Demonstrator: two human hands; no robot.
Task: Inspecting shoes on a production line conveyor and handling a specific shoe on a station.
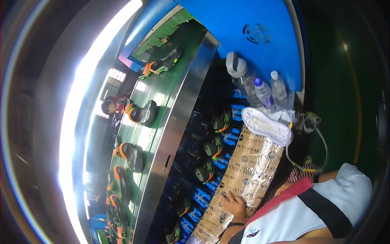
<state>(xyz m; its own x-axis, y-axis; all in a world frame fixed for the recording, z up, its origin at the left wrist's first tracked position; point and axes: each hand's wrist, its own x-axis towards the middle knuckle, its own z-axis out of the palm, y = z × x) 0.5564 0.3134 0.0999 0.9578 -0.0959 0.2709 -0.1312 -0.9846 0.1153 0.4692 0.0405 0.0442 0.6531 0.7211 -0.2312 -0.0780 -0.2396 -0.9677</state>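
My left hand (pixel 234 203) lies palm down on a cardboard-covered board (pixel 248 162) wrapped in shiny clear tape. Its fingers are spread, and nothing shows in them. Of my right arm (pixel 326 176) only the forearm with a dark band is visible; the hand is hidden behind my white shirt. A white shoe sole (pixel 266 126) rests at the far end of the board, apart from my left hand. Beside the board, several black shoes with orange and green trim, such as this shoe (pixel 204 171), sit on a dark lower level with blue supports.
To the left, a green conveyor belt (pixel 162 91) with a metal edge (pixel 174 130) carries several dark shoes (pixel 143 113). Plastic bottles (pixel 265 95) stand by a blue machine housing (pixel 243 24). A clear cup (pixel 310 123) and looped tube hang near the sole. Another person (pixel 115 105) is beyond the belt.
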